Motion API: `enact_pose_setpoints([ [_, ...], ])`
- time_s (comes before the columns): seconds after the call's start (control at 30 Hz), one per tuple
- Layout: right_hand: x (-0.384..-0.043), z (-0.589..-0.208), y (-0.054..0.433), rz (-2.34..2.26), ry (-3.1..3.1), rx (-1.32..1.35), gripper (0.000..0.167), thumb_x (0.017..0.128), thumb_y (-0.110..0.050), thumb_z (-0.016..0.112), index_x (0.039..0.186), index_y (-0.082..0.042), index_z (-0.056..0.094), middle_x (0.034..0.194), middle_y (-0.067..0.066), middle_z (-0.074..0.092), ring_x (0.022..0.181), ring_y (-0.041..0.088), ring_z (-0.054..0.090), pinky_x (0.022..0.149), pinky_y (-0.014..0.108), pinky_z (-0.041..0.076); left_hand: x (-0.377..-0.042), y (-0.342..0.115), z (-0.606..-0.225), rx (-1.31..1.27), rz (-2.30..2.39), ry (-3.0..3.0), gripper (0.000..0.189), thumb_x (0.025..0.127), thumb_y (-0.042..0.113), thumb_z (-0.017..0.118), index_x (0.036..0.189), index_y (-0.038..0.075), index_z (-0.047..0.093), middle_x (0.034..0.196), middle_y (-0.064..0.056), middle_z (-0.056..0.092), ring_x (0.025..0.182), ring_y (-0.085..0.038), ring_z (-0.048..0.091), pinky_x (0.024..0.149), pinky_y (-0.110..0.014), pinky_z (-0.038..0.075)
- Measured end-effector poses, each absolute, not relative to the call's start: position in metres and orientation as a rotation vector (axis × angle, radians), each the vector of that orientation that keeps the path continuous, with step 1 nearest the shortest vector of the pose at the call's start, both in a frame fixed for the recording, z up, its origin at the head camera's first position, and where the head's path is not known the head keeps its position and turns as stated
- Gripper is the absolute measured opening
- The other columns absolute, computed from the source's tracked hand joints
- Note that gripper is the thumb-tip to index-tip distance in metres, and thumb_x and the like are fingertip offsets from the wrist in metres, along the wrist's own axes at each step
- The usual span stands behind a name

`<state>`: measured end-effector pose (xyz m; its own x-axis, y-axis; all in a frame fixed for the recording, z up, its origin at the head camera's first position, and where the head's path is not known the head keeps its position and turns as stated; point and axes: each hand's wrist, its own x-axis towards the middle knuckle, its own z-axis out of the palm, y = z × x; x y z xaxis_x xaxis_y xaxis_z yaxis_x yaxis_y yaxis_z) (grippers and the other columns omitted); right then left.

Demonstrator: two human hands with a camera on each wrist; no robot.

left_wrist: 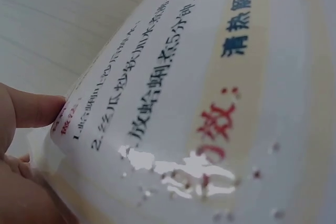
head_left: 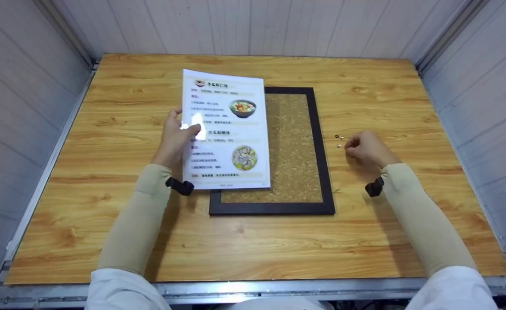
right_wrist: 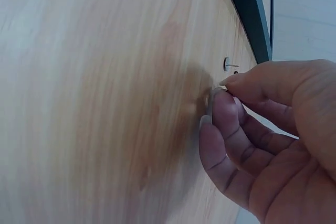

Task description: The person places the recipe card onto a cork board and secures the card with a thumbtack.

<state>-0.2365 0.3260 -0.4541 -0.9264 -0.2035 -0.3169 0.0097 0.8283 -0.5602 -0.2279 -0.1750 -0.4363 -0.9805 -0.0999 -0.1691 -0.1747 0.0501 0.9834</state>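
My left hand (head_left: 176, 140) grips a laminated recipe sheet (head_left: 225, 129) by its left edge, thumb on the printed face. The sheet is held over a cork board (head_left: 293, 150) with a black frame, covering much of its left side. In the left wrist view the glossy sheet (left_wrist: 210, 77) bows, with the thumb (left_wrist: 37, 109) at its edge. To the right of the board, my right hand (head_left: 367, 148) is low at the table, thumb and fingertips drawn together. Thumbtacks (head_left: 339, 146) lie beside its fingertips; one thumbtack (right_wrist: 226, 64) shows its pin. Anything between the fingertips is hidden.
The wooden table (head_left: 244, 245) has a metal rail (head_left: 278, 288) along its front edge. Pale panel walls (head_left: 253, 28) stand at the back and both sides. A small black wrist camera (head_left: 374, 187) sits on the right sleeve, another wrist camera (head_left: 179, 186) on the left.
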Motion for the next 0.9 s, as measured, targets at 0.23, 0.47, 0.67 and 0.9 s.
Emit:
enact_pose_setpoints([
  [0.23,-0.235,-0.451,0.324,-0.849,2.656,-0.083,0.02,0.099,-0.007,0.06,0.111,0.004,0.07,0.105,0.02,0.07,0.089,0.027,0.067,0.075,0.036,0.055,-0.228,-0.144,-0.45,-0.283,2.069,2.175,0.054,0.096,0.003,0.06,0.144,0.013,0.037,0.115,-0.018,0.062,0.088,-0.031,0.069,0.072,-0.038,0.058],
  [0.47,-0.234,-0.448,0.318,-0.981,2.694,-0.053,0.021,0.099,-0.005,0.059,0.111,0.008,0.07,0.105,0.023,0.07,0.084,0.026,0.069,0.068,0.025,0.055,-0.228,-0.115,-0.462,-0.284,2.009,2.176,0.058,0.095,0.002,0.059,0.146,0.013,0.032,0.115,-0.013,0.064,0.091,-0.027,0.069,0.075,-0.036,0.057],
  [0.67,-0.231,-0.446,0.306,-0.994,2.768,-0.098,0.023,0.101,-0.008,0.056,0.111,0.007,0.071,0.1,0.023,0.07,0.082,0.027,0.069,0.066,0.028,0.055,-0.226,-0.095,-0.468,-0.229,1.958,2.202,0.066,0.094,-0.001,0.058,0.15,0.011,0.026,0.124,-0.013,0.057,0.1,-0.026,0.064,0.083,-0.035,0.052],
  [0.9,-0.225,-0.441,0.284,-1.043,2.707,-0.115,0.024,0.102,-0.01,0.054,0.109,0.007,0.069,0.095,0.022,0.069,0.076,0.023,0.064,0.06,0.024,0.051,-0.225,-0.088,-0.473,-0.127,1.925,2.26,0.082,0.093,-0.01,0.051,0.158,0.011,0.006,0.13,-0.017,0.054,0.107,-0.026,0.061,0.092,-0.036,0.048],
])
